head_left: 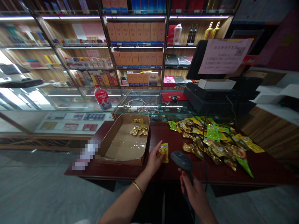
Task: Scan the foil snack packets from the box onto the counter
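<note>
My left hand [155, 158] is closed on a small yellow snack packet [165, 152], just above or on the dark red tabletop, right of the cardboard tray. In my right hand [192, 188] is the handle of a black barcode scanner [183, 160], its head turned toward the packet. The shallow cardboard tray [119, 149] holds a few gold packets [139, 130] near its far right side. To the right of the scanner lies a loose heap of gold, yellow and green packets [213, 146]. The scanner's cable runs up past this heap.
Behind the table [130, 171] stands a glass display counter [140, 110] with a red-labelled bottle [102, 98], a white cable and a mouse [174, 98] on a red mat. A monitor with a paper notice [224, 57] rises at the right. Lit shelves of boxes [136, 34] line the back.
</note>
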`<action>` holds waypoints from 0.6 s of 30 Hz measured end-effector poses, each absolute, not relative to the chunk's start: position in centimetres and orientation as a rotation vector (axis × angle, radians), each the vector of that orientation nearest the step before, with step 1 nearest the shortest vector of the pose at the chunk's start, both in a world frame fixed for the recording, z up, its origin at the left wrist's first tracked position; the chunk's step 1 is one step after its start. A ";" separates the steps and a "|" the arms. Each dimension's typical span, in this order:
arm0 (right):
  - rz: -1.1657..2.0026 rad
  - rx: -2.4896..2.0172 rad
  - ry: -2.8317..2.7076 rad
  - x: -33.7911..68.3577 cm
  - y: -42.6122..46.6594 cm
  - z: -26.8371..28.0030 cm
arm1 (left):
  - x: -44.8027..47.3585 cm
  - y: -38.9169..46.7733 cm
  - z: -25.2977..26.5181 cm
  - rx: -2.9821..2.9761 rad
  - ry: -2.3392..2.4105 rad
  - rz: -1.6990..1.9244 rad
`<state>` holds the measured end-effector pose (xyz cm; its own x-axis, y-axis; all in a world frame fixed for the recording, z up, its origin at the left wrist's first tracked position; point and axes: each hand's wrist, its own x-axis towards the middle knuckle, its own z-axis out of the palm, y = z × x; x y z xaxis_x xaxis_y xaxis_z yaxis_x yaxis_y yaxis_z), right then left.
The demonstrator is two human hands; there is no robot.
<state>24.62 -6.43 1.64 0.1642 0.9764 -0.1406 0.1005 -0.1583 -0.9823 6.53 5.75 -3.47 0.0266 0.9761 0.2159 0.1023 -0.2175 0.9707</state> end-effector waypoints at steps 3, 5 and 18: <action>1.127 -1.435 -1.056 24.8 -5.1 1.1 | 6.4 5.4 -2.8 1.484 1.223 1.287; 1.127 -1.396 -1.027 25.1 -3.8 0.7 | 6.4 5.2 -2.4 1.488 1.247 1.277; 1.209 -1.183 -0.875 26.4 1.9 -3.0 | 10.6 6.9 5.6 1.654 1.150 1.514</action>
